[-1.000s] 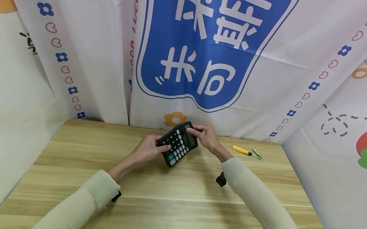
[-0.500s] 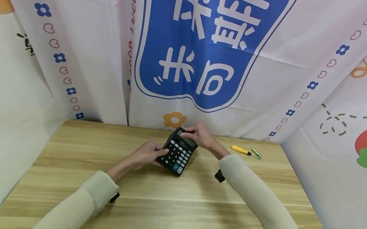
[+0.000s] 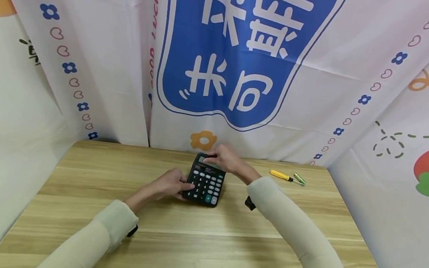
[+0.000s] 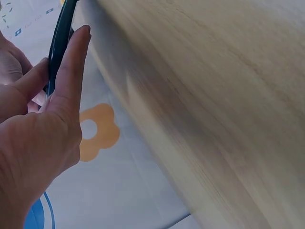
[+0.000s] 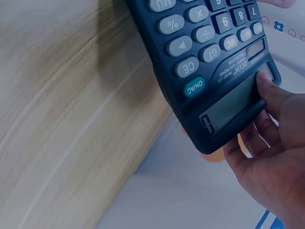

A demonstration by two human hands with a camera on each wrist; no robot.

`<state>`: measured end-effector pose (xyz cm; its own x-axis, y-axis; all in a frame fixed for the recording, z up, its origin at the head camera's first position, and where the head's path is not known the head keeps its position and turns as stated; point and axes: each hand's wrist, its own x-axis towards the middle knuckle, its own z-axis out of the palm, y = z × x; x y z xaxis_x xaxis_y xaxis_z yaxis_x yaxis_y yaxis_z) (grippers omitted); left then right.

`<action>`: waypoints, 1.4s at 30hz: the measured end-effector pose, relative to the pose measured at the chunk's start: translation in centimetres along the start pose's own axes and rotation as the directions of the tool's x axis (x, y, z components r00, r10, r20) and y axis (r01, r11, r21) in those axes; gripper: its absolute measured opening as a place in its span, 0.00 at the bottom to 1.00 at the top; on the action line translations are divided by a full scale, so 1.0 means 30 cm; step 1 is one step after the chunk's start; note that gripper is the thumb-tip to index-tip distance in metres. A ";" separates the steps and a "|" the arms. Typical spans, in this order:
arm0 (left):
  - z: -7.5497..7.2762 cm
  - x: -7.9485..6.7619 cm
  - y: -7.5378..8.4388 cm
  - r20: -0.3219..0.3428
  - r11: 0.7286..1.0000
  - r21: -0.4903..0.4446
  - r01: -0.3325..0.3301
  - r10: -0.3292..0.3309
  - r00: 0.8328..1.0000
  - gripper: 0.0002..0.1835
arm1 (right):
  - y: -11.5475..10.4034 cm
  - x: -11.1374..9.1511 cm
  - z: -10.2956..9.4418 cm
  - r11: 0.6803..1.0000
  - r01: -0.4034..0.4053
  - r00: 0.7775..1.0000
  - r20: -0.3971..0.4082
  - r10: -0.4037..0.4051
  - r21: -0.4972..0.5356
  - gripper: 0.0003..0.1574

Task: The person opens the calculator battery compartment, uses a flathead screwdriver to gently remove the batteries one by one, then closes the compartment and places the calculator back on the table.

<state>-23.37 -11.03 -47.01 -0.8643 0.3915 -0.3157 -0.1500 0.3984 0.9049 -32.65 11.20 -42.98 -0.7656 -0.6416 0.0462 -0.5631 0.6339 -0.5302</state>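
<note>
A black calculator point(image 3: 205, 183) is held between both hands above the back part of the table, its keys facing up toward the head camera. My left hand point(image 3: 172, 182) grips its lower left side, thumb over the number keys and fingers underneath. At the screen end my right hand point(image 3: 225, 158) pinches the top edge, its thumb lying on the display. In the right wrist view the calculator's display point(image 5: 233, 107) shows a digit at one end. From the left wrist, only the thin edge of the calculator point(image 4: 61, 40) shows between thumb and fingers.
A yellow-handled screwdriver point(image 3: 281, 175) lies at the back right of the wooden table point(image 3: 204, 252). Beside its tip is a small green battery-like cylinder point(image 3: 300, 179). A printed cloth point(image 3: 127, 79) hangs right behind the table's back edge.
The calculator has turned from slanting up to the right to nearly upright in the head view. Its screen end has swung left, with the right hand following.
</note>
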 end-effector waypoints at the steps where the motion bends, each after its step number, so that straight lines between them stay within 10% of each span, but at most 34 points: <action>1: -0.001 0.000 -0.001 -0.002 1.000 0.012 0.008 -0.008 1.000 0.12 | -0.003 0.005 0.004 1.000 0.001 1.000 0.005 -0.001 -0.017 0.17; 23: 0.000 0.011 -0.011 -0.091 0.940 0.326 0.099 -0.073 0.993 0.13 | -0.016 0.050 0.115 0.999 0.005 1.000 -0.010 -0.006 -0.047 0.17; 42: 0.001 0.015 -0.008 -0.149 0.902 0.418 0.110 -0.051 0.988 0.18 | -0.022 0.081 0.151 0.996 -0.017 1.000 -0.020 0.015 -0.090 0.18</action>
<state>-23.70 -10.93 -47.38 -0.9173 0.2427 -0.3157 -0.0294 0.7493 0.6616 -32.73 7.25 -46.36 -0.7803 -0.6230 0.0555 -0.5758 0.6808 -0.4528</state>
